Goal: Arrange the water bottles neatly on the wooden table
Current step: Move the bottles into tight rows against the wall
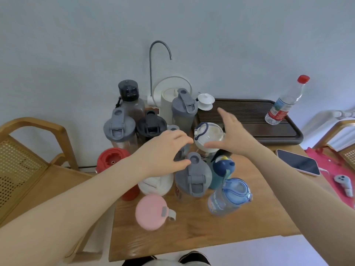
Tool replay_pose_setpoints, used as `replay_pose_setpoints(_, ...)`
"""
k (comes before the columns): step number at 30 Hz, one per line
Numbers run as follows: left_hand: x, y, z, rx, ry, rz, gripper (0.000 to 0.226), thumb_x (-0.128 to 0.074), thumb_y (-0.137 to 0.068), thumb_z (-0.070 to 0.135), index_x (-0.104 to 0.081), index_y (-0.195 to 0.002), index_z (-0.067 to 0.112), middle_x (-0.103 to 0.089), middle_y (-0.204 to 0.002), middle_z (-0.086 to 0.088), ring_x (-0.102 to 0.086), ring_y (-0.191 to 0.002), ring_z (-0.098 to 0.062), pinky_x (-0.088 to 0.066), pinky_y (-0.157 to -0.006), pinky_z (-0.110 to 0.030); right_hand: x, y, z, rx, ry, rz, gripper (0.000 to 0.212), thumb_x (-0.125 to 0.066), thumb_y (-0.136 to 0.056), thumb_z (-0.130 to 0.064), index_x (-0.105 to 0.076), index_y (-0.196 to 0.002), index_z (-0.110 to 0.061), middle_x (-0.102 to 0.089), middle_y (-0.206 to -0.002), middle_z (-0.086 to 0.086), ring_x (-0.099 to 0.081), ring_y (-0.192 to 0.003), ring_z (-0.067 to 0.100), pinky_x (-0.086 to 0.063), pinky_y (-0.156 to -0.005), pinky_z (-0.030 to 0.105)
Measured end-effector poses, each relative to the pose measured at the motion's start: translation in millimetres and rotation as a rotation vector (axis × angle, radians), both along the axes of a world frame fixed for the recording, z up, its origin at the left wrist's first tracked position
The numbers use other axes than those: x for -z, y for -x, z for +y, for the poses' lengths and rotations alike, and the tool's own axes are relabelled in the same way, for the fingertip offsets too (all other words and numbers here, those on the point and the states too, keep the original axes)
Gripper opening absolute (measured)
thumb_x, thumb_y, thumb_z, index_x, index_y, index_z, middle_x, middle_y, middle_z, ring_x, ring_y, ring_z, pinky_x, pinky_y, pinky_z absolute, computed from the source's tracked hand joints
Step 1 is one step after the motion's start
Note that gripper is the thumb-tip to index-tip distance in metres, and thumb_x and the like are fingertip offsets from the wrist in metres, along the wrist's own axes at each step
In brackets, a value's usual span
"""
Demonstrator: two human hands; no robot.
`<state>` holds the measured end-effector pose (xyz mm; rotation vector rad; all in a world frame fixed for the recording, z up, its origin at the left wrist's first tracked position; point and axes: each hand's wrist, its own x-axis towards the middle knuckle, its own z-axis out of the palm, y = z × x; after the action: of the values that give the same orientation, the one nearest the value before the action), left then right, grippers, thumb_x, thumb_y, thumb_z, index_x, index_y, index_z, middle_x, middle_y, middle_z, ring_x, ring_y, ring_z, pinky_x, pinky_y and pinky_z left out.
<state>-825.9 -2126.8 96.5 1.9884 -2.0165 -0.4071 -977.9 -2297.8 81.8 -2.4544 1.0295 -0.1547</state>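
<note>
Several water bottles stand crowded on the wooden table (192,233): a red one (112,157), a pink-lidded one (151,212), a grey-lidded one (194,177), a light blue one (230,196) and a white-lidded bottle with a dark loop (208,136). My left hand (163,150) curls over a partly hidden grey-lidded bottle (172,128) in the middle of the group; whether it grips it is unclear. My right hand (233,132) is open, fingers spread, right beside the white-lidded bottle. A clear plastic bottle with a red cap (286,102) stands on the dark tray.
A dark slatted tea tray (249,116) fills the back right of the table, with a white lidded cup (205,101) at its corner. A white kettle (171,98) with a curved spout stands at the back. A phone (298,164) lies right. Wooden chairs (32,162) flank the table.
</note>
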Motion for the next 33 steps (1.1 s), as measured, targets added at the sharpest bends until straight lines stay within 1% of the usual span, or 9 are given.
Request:
replay_pose_setpoints(2,8,11,-2,0.03,0.042,-0.045,0.062,-0.06,-0.082,0.044,-0.038,-0.136,0.021,-0.039,-0.141,0.001,-0.03,-0.13,-0.017,-0.03,-0.108,-0.034,-2,34,9,0.097,0.148,-0.187,0.072,-0.072,-0.073,-0.041,-0.04,-0.132,-0.014,-0.048,-0.131,0.008,-0.045,-0.121,0.025,-0.041,-0.097,0.036)
replay_pose_setpoints(4,16,25,-4,0.065,0.018,-0.13,0.076,-0.062,-0.078,0.05,-0.032,-0.14,0.019,-0.034,-0.145,0.0,-0.025,-0.134,-0.018,-0.026,-0.109,-0.033,3,69,22,0.063,0.145,-0.159,0.041,-0.067,-0.076,-0.04,-0.053,-0.106,-0.016,-0.055,-0.101,0.0,-0.055,-0.096,0.021,-0.045,-0.078,0.029)
replay_pose_setpoints(8,33,50,-11,0.071,-0.119,-0.345,0.101,-0.06,-0.07,0.065,-0.011,-0.146,0.021,-0.019,-0.152,-0.005,-0.015,-0.139,-0.023,-0.02,-0.113,-0.036,32,99,44,-0.294,-0.041,0.403,0.073,-0.072,-0.068,-0.052,-0.04,-0.129,-0.029,-0.046,-0.114,-0.014,-0.055,-0.106,0.018,-0.043,-0.078,0.028)
replay_pose_setpoints(12,41,63,-17,0.068,-0.231,-0.462,0.106,-0.062,-0.067,0.065,0.001,-0.145,0.03,-0.01,-0.154,-0.008,-0.013,-0.137,-0.033,-0.031,-0.107,-0.043,50,96,40,-0.341,0.091,0.382,0.071,-0.07,-0.073,-0.04,-0.034,-0.133,-0.028,-0.047,-0.128,-0.003,-0.057,-0.104,0.025,-0.044,-0.077,0.033)
replay_pose_setpoints(19,45,85,-21,0.051,-0.111,-0.419,0.075,-0.058,-0.065,0.054,-0.038,-0.129,0.021,-0.038,-0.129,-0.004,-0.035,-0.116,-0.029,-0.044,-0.082,-0.034,46,153,4,-0.125,0.024,0.423,0.073,-0.075,-0.068,-0.039,-0.034,-0.128,-0.03,-0.044,-0.128,-0.002,-0.057,-0.095,0.023,-0.051,-0.08,0.034)
replay_pose_setpoints(23,54,101,-19,0.154,0.036,-0.333,0.068,-0.053,-0.054,0.057,-0.052,-0.11,0.018,-0.054,-0.106,-0.004,-0.05,-0.095,-0.028,-0.052,-0.066,-0.036,32,152,-1,-0.173,0.103,0.528,0.094,-0.066,-0.067,-0.064,-0.02,-0.143,-0.031,-0.035,-0.146,-0.004,-0.046,-0.122,0.022,-0.045,-0.097,0.039)
replay_pose_setpoints(25,60,107,-16,0.243,0.084,-0.32,0.067,-0.05,-0.054,0.058,-0.05,-0.109,0.021,-0.052,-0.104,-0.002,-0.047,-0.094,-0.027,-0.052,-0.069,-0.036,23,135,0,-0.205,0.184,0.439,0.087,-0.055,-0.073,-0.068,-0.023,-0.144,-0.028,-0.033,-0.149,-0.003,-0.039,-0.131,0.022,-0.04,-0.104,0.042)
replay_pose_setpoints(28,65,111,-10,0.325,0.136,-0.342,0.068,-0.049,-0.054,0.058,-0.045,-0.113,0.025,-0.041,-0.108,0.001,-0.038,-0.101,-0.025,-0.051,-0.075,-0.038,25,96,0,-0.321,0.186,0.355,0.068,-0.057,-0.083,-0.049,-0.031,-0.141,-0.024,-0.039,-0.143,0.002,-0.046,-0.125,0.025,-0.046,-0.095,0.04)
replay_pose_setpoints(33,66,109,-4,0.291,0.145,-0.391,0.07,-0.055,-0.049,0.059,-0.047,-0.111,0.027,-0.042,-0.107,0.003,-0.04,-0.1,-0.024,-0.05,-0.072,-0.035,52,54,1,-0.399,0.159,0.513,0.065,-0.065,-0.081,-0.037,-0.031,-0.135,-0.021,-0.043,-0.127,0.011,-0.057,-0.103,0.036,-0.05,-0.08,0.043)
